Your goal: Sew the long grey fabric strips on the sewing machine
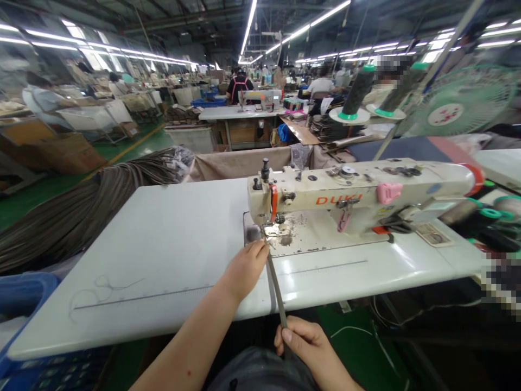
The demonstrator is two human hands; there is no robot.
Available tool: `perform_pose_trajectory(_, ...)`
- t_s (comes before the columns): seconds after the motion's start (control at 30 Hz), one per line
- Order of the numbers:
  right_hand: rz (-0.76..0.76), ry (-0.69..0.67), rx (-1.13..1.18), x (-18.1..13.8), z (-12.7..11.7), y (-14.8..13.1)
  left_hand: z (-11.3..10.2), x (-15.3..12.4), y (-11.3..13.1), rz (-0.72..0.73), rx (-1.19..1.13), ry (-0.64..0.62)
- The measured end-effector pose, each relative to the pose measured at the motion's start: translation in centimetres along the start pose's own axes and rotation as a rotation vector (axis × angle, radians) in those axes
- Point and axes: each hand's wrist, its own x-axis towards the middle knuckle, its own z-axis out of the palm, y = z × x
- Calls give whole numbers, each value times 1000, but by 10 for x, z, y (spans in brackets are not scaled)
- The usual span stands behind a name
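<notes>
A narrow grey-brown fabric strip (277, 285) runs from the needle area of the sewing machine (301, 190) down over the table's front edge. Close to the presser foot (268, 229), my left hand (248, 266) is closed on the strip's far end, fingertips pressed together. Below the table edge, my right hand (303, 339) pinches the strip between thumb and fingers, and the strip looks taut between both hands. Whether the strip's far end lies under the foot is hidden by my left fingers.
The white sewing table (175, 233) bears a printed ruler line and loose thread (103, 288) at left. A blue crate (28, 288) stands at its left, a heap of long brown strips (93, 201) behind. Thread cones (356, 95) and a fan (459, 103) rise at right.
</notes>
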Motion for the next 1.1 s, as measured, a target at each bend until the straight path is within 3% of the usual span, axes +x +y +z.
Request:
perform_pose_trajectory(0.23, -105, 84, 57, -2, 5, -6, 9, -13, -10, 192, 132, 39)
perform_pose_trajectory(0.43, 49, 84, 296, 1, 9, -5, 6, -11, -14, 386, 305, 86)
perform_pose_trajectory(0.6, 91, 78, 333, 0, 10, 2, 6, -11, -12, 397, 375, 68)
perform_pose_trajectory(1.1, 23, 63, 321, -5, 8, -3, 9, -11, -13, 370, 304, 126)
